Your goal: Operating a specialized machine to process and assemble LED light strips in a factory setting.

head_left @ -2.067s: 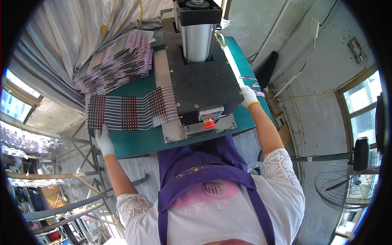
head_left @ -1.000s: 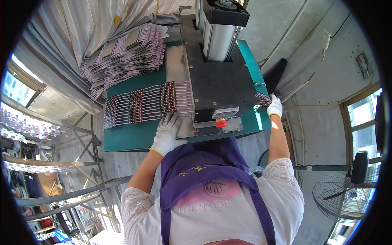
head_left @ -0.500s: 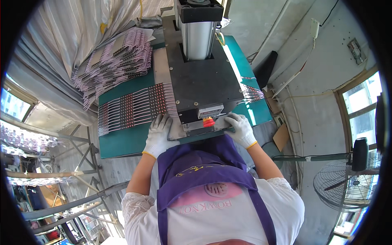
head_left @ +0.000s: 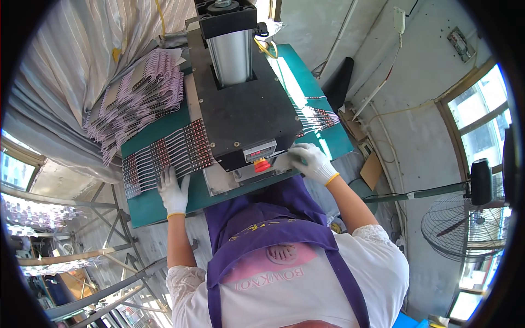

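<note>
My left hand, in a white knit glove, lies with thumb and fingers apart on the near edge of a panel of red-and-black LED strips joined by pale wires. This panel runs across the green tabletop and in under a black press machine. Close to the machine's front right corner, beside the pale metal plate, is my right hand, also gloved. Its fingers are bent a little toward the left, thumb apart, and nothing shows in them. A red knob sits on the machine's front, below a small display.
Folded LED strip panels are heaped at the far left, by a hanging striped curtain. More strips come out right of the machine. A silver cylinder stands on top of it. A wire-caged fan is at the right.
My left hand has moved left from beside the machine onto the strips. My right hand remains near the machine's right corner, its fingers a little more bent. The view has shifted somewhat.
</note>
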The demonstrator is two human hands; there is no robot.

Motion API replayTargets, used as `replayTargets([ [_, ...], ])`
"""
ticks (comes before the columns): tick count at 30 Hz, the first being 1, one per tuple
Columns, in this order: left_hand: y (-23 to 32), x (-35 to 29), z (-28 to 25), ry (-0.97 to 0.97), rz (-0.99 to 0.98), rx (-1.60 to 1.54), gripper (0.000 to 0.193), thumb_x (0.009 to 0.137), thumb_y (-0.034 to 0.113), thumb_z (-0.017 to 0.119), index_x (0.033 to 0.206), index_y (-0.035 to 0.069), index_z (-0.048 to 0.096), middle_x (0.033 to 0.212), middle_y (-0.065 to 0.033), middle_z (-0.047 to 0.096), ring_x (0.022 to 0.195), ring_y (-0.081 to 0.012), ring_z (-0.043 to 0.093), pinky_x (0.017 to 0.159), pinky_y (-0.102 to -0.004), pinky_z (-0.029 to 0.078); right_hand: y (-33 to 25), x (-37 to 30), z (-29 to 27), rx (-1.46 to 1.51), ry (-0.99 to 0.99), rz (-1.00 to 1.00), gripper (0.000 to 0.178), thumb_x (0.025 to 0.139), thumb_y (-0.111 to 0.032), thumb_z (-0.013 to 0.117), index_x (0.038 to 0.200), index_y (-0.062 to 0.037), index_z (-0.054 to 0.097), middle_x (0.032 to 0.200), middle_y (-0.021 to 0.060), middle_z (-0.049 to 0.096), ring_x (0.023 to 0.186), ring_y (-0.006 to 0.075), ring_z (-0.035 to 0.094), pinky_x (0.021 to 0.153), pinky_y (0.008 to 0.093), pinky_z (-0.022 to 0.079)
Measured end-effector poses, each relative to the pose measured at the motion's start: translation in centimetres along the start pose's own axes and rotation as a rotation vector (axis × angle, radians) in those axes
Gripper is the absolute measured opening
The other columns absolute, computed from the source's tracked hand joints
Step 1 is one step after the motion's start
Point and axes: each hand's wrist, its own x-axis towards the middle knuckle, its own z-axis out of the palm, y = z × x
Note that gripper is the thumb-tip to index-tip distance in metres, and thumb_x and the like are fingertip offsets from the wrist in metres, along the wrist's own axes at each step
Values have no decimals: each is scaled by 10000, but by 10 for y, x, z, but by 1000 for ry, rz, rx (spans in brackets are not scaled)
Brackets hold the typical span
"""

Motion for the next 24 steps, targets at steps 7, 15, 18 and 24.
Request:
replayTargets([
  [7,-2,-3,6,-43,-19,-93,716,892,426,621,1462,48,409,1529,-191,384,1409,-420,338,1175,-530,208,47,69,11,-225,197,80,547,758,27,606,1291,-94,573,1327,168,544,1222,379,515,1004,443,464],
  [15,-4,3,-30,563,-1017,-843,648,945,305,595,1476,5,377,1446,-200,479,1311,-324,482,1094,-396,396,55,84,-5,-179,22,209,371,777,-43,673,1140,-121,676,1188,207,587,1051,389,600,911,447,511],
  [18,-75,5,-10,736,-901,-1805,528,986,269,524,1430,1,425,1354,-168,542,1221,-270,547,1066,-363,445,67,72,12,-150,98,163,258,766,-76,704,1020,-110,684,1081,168,619,1005,362,619,865,438,521],
  [24,-103,24,-32,688,-936,-2160,348,1043,267,416,1249,13,535,1237,-130,606,1067,-246,629,912,-358,565,57,72,2,-57,99,138,424,725,-37,728,1129,-113,625,1135,143,614,1039,356,614,905,420,509],
])
